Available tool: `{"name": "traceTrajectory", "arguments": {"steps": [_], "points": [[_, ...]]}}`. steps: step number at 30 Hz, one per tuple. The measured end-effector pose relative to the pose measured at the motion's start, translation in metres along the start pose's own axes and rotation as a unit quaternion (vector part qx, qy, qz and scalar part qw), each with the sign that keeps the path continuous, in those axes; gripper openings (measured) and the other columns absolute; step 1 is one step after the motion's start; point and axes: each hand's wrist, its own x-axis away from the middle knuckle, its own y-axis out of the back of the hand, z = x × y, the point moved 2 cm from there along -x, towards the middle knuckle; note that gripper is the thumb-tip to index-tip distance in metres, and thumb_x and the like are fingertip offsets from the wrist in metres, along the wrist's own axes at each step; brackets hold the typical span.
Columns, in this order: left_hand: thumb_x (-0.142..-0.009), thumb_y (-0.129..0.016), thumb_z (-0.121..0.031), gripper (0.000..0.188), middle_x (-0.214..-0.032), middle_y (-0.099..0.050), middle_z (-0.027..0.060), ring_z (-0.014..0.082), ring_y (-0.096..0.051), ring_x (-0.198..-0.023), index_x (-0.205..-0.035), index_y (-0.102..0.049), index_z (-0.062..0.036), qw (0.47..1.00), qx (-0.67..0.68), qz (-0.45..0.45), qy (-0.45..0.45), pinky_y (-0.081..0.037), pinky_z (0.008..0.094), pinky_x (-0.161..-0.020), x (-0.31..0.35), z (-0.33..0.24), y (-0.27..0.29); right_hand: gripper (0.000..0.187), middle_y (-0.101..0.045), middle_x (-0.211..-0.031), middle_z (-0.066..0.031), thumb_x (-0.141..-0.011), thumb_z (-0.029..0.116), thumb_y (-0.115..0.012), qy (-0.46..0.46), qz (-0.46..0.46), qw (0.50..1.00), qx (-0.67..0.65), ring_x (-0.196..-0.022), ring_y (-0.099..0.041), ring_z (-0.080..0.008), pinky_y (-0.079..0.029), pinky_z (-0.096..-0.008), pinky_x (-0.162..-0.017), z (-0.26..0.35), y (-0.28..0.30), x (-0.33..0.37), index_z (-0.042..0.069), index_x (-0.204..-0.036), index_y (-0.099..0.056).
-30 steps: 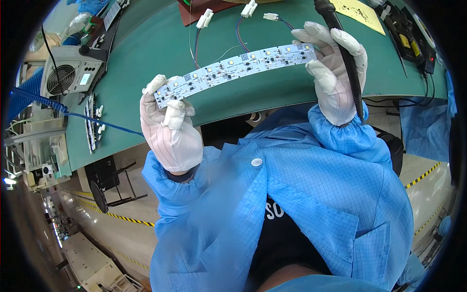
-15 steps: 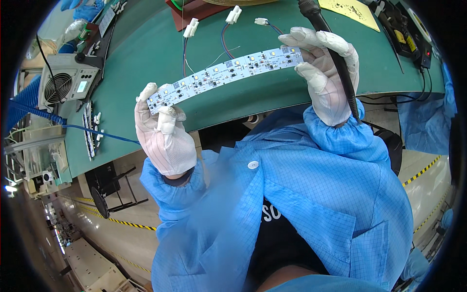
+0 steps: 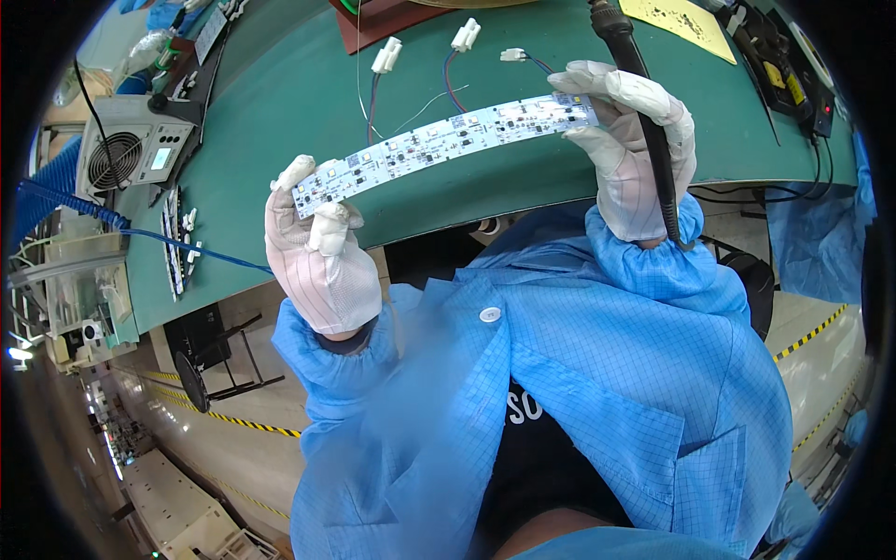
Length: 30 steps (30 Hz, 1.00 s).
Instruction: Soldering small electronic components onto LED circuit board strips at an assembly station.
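A long, slightly curved white circuit board (image 3: 439,140), dotted with small components, is held up between my gloved hands above the green table. My left hand (image 3: 325,257) pinches its left end between thumb and fingers. The right end is gripped by my right hand (image 3: 644,159), which also has a black-handled soldering iron (image 3: 656,149) lying across its palm, under the index finger. The iron's tip is out of view. Behind the board, thin red and blue wires run to white plug connectors, one at the left (image 3: 387,56), one in the middle (image 3: 466,35) and a smaller one (image 3: 513,55).
The green table (image 3: 252,121) has a dark red block (image 3: 369,26) at its far edge. A yellow sponge-like sheet (image 3: 679,23) and a black tool holder (image 3: 779,65) are far right. A white box with a fan (image 3: 126,149) stands left, near a blue air hose (image 3: 201,250).
Both hands and the board have shifted slightly right in view. The board's face has tilted a little and looks brighter. The grips are unchanged.
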Motion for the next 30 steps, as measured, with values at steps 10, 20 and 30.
{"name": "traceTrajectory", "arguments": {"steps": [10,20,30], "points": [[-0.089,-0.056,-0.024,0.041,-0.094,-0.057,0.0089,0.0112,-0.049,-0.072,-0.12,-0.048,0.0015,0.996,-0.085,0.022,-0.02,-0.04,0.0213,-0.064,-0.007,0.002,0.007,0.042,-0.059,-0.107,-0.0192,-0.074,-0.015,-0.059,0.001,0.005,0.999,0.045,-0.1,-0.061,-0.0318,-0.052,-0.0421,-0.089,0.004,-0.005,-0.003,0.001,-0.111,-0.05],[-0.093,-0.047,-0.016,0.033,-0.094,-0.058,0.0086,0.0111,-0.051,-0.076,-0.12,-0.047,0.0027,0.99,-0.078,-0.117,-0.013,-0.042,0.0213,-0.062,-0.065,-0.03,0.079,0.04,-0.059,-0.108,-0.019,-0.073,-0.002,-0.069,0.031,-0.031,0.999,0.006,-0.104,-0.059,-0.0323,-0.047,-0.0449,-0.093,0.0,-0.004,-0.001,0.0,-0.109,-0.052],[-0.081,-0.064,-0.024,0.033,-0.109,-0.062,0.0127,0.026,-0.059,-0.099,-0.111,-0.062,-0.0115,0.765,-0.63,-0.071,-0.109,-0.045,0.0345,-0.085,-0.212,0.065,0.171,0.028,-0.062,-0.108,-0.0171,-0.081,0.002,-0.06,-0.05,-0.017,0.996,0.066,-0.105,-0.058,-0.0265,-0.045,-0.0376,-0.092,0.012,-0.008,-0.006,0.004,-0.108,-0.054]]}}
